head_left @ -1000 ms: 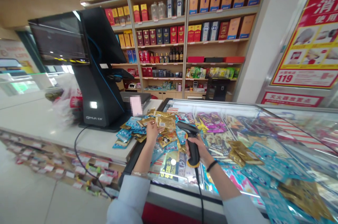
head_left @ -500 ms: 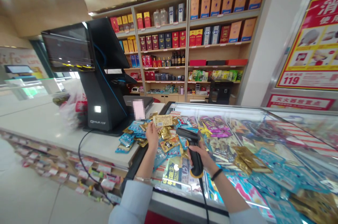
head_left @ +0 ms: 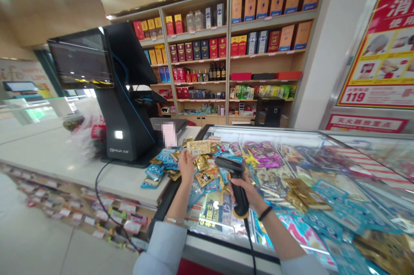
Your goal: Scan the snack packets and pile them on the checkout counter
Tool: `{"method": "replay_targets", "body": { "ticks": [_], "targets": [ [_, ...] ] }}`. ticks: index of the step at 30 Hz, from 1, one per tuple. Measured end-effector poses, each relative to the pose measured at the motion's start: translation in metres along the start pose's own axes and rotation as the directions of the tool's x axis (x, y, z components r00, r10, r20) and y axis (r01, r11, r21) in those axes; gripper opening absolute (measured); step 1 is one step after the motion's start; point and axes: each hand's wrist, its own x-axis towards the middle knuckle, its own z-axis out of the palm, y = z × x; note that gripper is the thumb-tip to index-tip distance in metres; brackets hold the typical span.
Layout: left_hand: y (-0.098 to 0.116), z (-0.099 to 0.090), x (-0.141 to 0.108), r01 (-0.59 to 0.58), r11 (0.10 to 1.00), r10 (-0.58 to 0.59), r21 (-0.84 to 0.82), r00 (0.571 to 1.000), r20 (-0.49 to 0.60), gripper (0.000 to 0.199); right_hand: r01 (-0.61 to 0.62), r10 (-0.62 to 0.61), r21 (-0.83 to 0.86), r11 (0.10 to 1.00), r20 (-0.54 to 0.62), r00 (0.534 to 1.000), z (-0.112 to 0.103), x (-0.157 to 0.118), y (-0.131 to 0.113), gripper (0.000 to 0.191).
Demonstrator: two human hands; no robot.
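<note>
Currently we observe a shop interior: a white counter point(head_left: 74, 154) at left meets a glass-topped case point(head_left: 228, 128), with wooden shelves point(head_left: 265, 62) of boxes and bottles behind and a red-and-yellow poster point(head_left: 388, 63) on the right wall. A black terminal point(head_left: 124, 128) stands on the counter. Blue and gold packets point(head_left: 155, 172) overlap across the join, and a second heap point(head_left: 349, 219) covers the glass at right. Our left hand point(head_left: 186, 163) pinches the gold packet point(head_left: 199, 147) at one end, fingertips closed, raised above the pile. Our right hand point(head_left: 246, 188) has its fingers wrapped round the grip of the scanner point(head_left: 239, 184), its head just beside the packet, apart from it. The scanner's cable point(head_left: 248, 240) drops past the case's near edge. We note glass between our forearms, and the second heap close to the right forearm.
</note>
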Motion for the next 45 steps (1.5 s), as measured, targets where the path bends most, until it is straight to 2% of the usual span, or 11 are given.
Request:
{"method": "replay_targets", "body": {
  "ticks": [9, 14, 18, 23, 27, 31, 35, 38, 41, 45],
  "targets": [
    [0.002, -0.002, -0.001, -0.028, 0.981, 0.027, 0.192, 1.0, 0.01, 0.038, 0.006, -0.006, 0.024, 1.0, 0.003, 1.0, -0.004, 0.002, 0.003, 0.038],
    [0.001, -0.001, -0.002, -0.022, 0.992, 0.021, 0.126, 1.0, 0.009, 0.038, 0.002, -0.003, 0.033, 0.999, 0.015, 1.0, -0.004, 0.001, 0.002, 0.04],
    [0.0, 0.0, -0.001, 0.0, 0.998, 0.0, 0.06, 1.0, 0.008, 0.035, 0.008, -0.007, 0.062, 0.998, -0.018, 1.0, -0.007, 0.005, 0.006, 0.041],
    [-0.006, 0.001, 0.001, 0.037, 0.999, -0.036, 0.021, 0.999, -0.039, 0.031, 0.017, -0.017, 0.085, 0.996, -0.004, 1.0, -0.011, 0.009, 0.005, 0.034],
    [-0.008, 0.006, 0.004, 0.068, 0.998, -0.069, -0.014, 0.995, -0.071, 0.028, 0.056, -0.048, 0.115, 0.992, -0.065, 0.997, -0.013, 0.007, -0.002, 0.028],
    [0.001, 0.018, 0.001, 0.059, 0.994, -0.061, -0.094, 0.998, -0.021, 0.026, 0.109, -0.093, 0.119, 0.987, -0.131, 0.987, -0.018, -0.008, -0.017, 0.025],
    [0.017, 0.046, -0.019, 0.09, 0.983, -0.08, -0.16, 0.995, 0.067, 0.027, 0.202, -0.186, 0.079, 0.976, -0.176, 0.967, -0.038, -0.038, -0.042, 0.023],
    [0.025, 0.083, -0.049, 0.169, 0.971, -0.131, -0.166, 0.967, 0.217, 0.026, 0.249, -0.228, 0.043, 0.968, -0.272, 0.935, -0.066, -0.07, -0.066, 0.024],
    [0.029, 0.128, -0.09, 0.272, 0.952, -0.2, -0.144, 0.902, 0.383, 0.024, 0.289, -0.27, -0.001, 0.957, -0.367, 0.89, -0.1, -0.107, -0.089, 0.025],
    [0.029, 0.182, -0.146, 0.364, 0.93, -0.269, -0.059, 0.779, 0.566, 0.022, 0.372, -0.355, -0.074, 0.925, -0.512, 0.782, -0.145, -0.155, -0.109, 0.022]
  ]
}}
